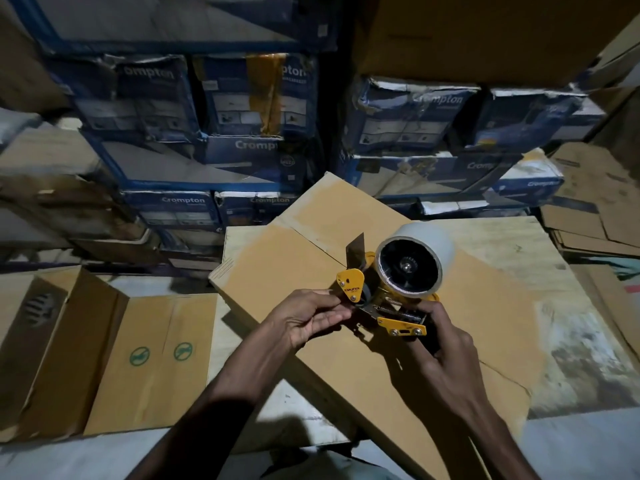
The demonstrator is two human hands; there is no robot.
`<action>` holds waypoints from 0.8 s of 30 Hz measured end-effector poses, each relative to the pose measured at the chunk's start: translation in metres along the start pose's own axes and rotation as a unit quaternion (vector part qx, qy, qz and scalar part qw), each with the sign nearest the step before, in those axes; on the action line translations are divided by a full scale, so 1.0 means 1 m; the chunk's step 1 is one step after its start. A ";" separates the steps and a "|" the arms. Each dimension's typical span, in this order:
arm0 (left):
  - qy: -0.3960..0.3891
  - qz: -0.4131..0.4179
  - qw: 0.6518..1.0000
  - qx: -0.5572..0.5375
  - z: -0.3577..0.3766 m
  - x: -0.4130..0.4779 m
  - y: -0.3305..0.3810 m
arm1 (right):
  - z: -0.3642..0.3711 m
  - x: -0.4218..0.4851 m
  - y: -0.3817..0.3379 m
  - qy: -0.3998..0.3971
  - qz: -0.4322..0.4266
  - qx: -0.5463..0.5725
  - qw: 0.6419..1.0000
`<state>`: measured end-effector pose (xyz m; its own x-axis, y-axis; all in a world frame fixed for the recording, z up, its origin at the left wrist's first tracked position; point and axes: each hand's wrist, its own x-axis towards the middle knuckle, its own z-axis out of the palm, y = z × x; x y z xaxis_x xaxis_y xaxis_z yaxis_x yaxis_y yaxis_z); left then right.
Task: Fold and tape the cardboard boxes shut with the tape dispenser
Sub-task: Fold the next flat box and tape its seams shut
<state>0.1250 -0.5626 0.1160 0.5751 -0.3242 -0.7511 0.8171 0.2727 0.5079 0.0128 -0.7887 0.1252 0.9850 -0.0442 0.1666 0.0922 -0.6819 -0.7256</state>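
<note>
Dim storeroom, backed by stacks of dented blue cartons point(221, 98) printed "Crompton". Nearer, a pale wooden surface point(519, 244) bearing 1 brown cardboard box point(298, 247), laid slantwise, top flaps folded down and meeting along a seam.

Holds the yellow tape dispenser point(382, 308) up over that box with both hands, turned so the open hub of its white tape roll point(434, 242) faces the camera, a dark blade plate sticking up at the far end. Clenches the right grip point(443, 351) round the handle at the near end, fingers wrapped beside the spring and the lower yellow plate. Pinches with the left grip point(304, 323) at the dispenser's front, thumb over fingertips just below the branded yellow side plate; cannot tell whether tape or frame lies in the pinch.

Left of the surface and lower down, another brown box point(149, 358), opened out, with 2 green round marks on its panels. Far right, a pile of flattened cardboard point(595, 209).
</note>
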 end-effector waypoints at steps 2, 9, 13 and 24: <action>0.012 0.011 1.000 0.009 -0.001 0.001 0.004 | 0.001 0.004 0.004 -0.002 -0.003 -0.001 1.000; 0.049 0.056 0.996 0.045 -0.013 0.010 0.017 | 0.013 0.025 0.006 -0.019 -0.010 -0.026 0.999; 0.083 0.110 0.986 0.089 -0.023 0.021 0.032 | 0.023 0.047 0.004 -0.038 -0.015 -0.035 0.999; 0.153 0.192 0.946 0.210 -0.055 0.052 0.132 | 0.058 0.151 -0.026 -0.085 -0.077 -0.092 0.989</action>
<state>0.2610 -0.4935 0.1204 0.8472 0.0203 -0.5309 0.5305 -0.0865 0.8432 0.1677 -0.7352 0.1301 0.9731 0.1835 0.1390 0.2301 -0.7933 -0.5637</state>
